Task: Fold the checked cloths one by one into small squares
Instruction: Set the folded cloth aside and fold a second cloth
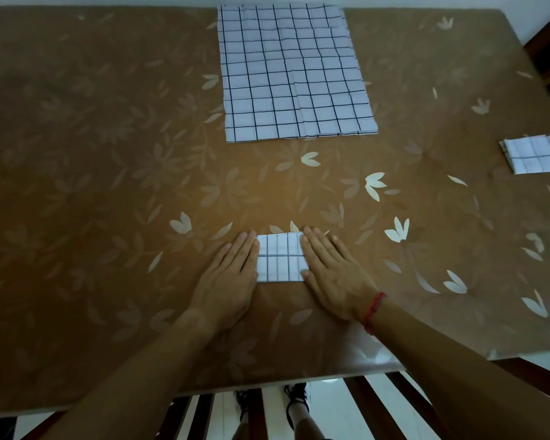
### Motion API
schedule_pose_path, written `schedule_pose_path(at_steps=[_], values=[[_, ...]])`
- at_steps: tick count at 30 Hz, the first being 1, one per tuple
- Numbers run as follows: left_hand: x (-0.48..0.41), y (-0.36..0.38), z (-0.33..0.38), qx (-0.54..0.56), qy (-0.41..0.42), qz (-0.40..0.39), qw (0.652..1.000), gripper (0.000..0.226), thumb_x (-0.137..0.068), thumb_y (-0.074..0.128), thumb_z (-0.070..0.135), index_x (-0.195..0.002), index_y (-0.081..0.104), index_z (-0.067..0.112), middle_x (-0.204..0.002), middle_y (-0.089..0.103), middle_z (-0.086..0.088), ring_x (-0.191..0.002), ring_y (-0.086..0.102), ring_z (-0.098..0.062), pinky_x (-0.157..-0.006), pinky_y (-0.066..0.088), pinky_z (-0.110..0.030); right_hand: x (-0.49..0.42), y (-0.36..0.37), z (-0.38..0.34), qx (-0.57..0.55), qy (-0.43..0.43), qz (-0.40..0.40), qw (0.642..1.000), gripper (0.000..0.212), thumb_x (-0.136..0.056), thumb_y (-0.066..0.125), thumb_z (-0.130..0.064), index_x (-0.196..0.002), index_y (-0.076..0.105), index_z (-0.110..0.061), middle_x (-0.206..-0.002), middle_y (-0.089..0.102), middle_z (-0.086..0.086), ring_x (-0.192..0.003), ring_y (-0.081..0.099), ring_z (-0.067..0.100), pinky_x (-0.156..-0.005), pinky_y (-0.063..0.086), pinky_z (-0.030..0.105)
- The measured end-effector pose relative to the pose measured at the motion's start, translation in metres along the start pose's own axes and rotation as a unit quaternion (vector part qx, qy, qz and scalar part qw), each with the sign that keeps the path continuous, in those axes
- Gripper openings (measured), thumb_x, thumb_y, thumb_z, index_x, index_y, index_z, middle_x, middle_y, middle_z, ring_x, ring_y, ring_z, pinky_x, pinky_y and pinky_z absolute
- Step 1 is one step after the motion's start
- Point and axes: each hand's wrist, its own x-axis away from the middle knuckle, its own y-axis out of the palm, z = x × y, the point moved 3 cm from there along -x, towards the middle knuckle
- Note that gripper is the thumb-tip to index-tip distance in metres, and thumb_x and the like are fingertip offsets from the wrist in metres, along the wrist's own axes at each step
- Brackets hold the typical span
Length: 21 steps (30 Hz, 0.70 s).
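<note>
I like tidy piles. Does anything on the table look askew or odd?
Nothing is spilled or damaged. Only the folded pile at the right is slightly uneven: its layers step out on its left side. The square between the left hand and right hand lies straight.

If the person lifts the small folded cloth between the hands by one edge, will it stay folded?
Probably not: the folded cloth is thin fabric in loose layers, so it may sag open. It likely slides easily, because the table cover looks glossy.

Both hands [227, 274] [334, 274] flat, fingers straight
</note>
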Motion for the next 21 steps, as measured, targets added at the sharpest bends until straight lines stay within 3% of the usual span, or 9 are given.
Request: schedule_pose_path(at_steps=[6,9,14,17,21], values=[[0.0,-0.001,0.001,-0.012,0.003,-0.018,1.0,0.054,-0.097,0.033,0.021,-0.146,0.028,0.0,-0.154,0.027,-0.017,-0.145,0.02,-0.027,-0.115,0.025,-0.041,0.0,-0.002,-0.004,-0.008,0.01,-0.016,1.0,0.06,-0.102,0.018,-0.039,-0.151,0.014,-0.004,-0.159,0.01,0.011,-0.148,0.005,0.023,-0.12,0.006,0.041],[-0.002,-0.005,0.003,-0.007,-0.006,-0.021,1.0,0.053,-0.096,0.032,0.021,-0.145,0.033,0.0,-0.153,0.032,-0.015,-0.143,0.025,-0.025,-0.115,0.024,-0.04,0.0,-0.008,-0.004,-0.016,0.013,-0.023,1.0,0.061,-0.101,0.02,-0.039,-0.15,0.019,-0.003,-0.158,0.016,0.013,-0.147,0.012,0.025,-0.12,0.009,0.042],[-0.01,-0.02,0.006,0.042,-0.029,-0.001,0.999,0.052,-0.089,0.043,0.025,-0.135,0.049,0.002,-0.141,0.049,-0.014,-0.134,0.042,-0.025,-0.11,0.026,-0.037,-0.011,-0.029,-0.007,-0.057,0.013,-0.015,0.998,0.068,-0.092,0.04,-0.038,-0.15,0.021,-0.008,-0.153,0.029,0.01,-0.14,0.028,0.026,-0.117,0.021,0.04],[-0.016,-0.03,0.008,0.105,-0.054,0.022,0.993,0.052,-0.085,0.057,0.019,-0.135,0.049,0.008,-0.136,0.051,-0.007,-0.129,0.042,-0.02,-0.108,0.03,-0.033,-0.021,-0.043,-0.007,-0.068,0.009,-0.009,0.998,0.079,-0.083,0.05,-0.038,-0.151,0.018,-0.013,-0.148,0.032,0.005,-0.134,0.031,0.023,-0.109,0.03,0.036],[-0.029,-0.039,0.004,0.136,-0.078,0.019,0.987,0.052,-0.077,0.061,0.016,-0.128,0.051,0.016,-0.123,0.052,0.001,-0.115,0.042,-0.018,-0.1,0.035,-0.031,-0.033,-0.048,-0.004,-0.049,0.012,-0.029,0.998,0.087,-0.077,0.057,-0.041,-0.15,0.018,-0.012,-0.142,0.035,0.006,-0.128,0.033,0.025,-0.108,0.031,0.038]])
